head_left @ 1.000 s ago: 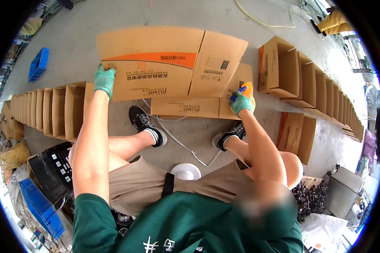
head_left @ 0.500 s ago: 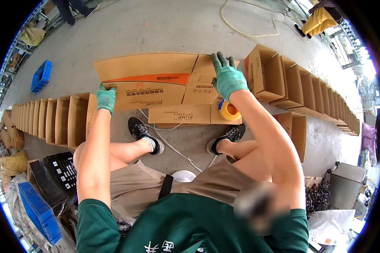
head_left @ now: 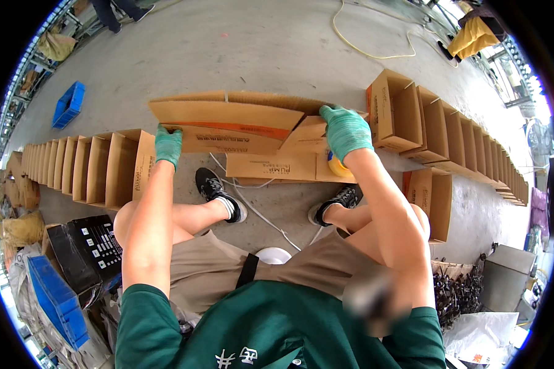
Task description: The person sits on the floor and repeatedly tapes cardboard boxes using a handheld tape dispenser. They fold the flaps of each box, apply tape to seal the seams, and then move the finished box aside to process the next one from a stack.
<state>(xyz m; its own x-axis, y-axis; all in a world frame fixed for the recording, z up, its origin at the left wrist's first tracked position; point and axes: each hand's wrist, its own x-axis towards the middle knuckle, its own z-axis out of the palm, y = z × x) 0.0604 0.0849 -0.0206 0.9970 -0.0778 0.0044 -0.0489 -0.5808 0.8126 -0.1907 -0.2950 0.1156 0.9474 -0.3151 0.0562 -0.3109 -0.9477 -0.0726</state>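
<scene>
In front of me I hold a brown cardboard box (head_left: pixel 228 115) with an orange stripe, its upper flaps standing partly apart. My left hand (head_left: pixel 168 147), in a green glove, is closed on the box's left end. At the right end, my right hand (head_left: pixel 348 130), gloved alike, has its fingers curled over the top edge. Just below that hand shows part of a yellow round thing, perhaps a tape roll (head_left: pixel 338 166). Under the held box lies flat cardboard (head_left: pixel 271 166) on the floor, between my feet and the box.
Rows of open cardboard boxes stand on the left (head_left: pixel 92 169) and the right (head_left: pixel 449 126). A single carton (head_left: pixel 429 203) is by my right knee. A white cord (head_left: pixel 252 206) runs between my shoes. A blue crate (head_left: pixel 69 106) sits farther off. Two other people stand at the far edges.
The box has tipped and its top has come apart into flaps. My right hand has gone from spread flat on the cardboard to curled over its edge. The left keeps its hold.
</scene>
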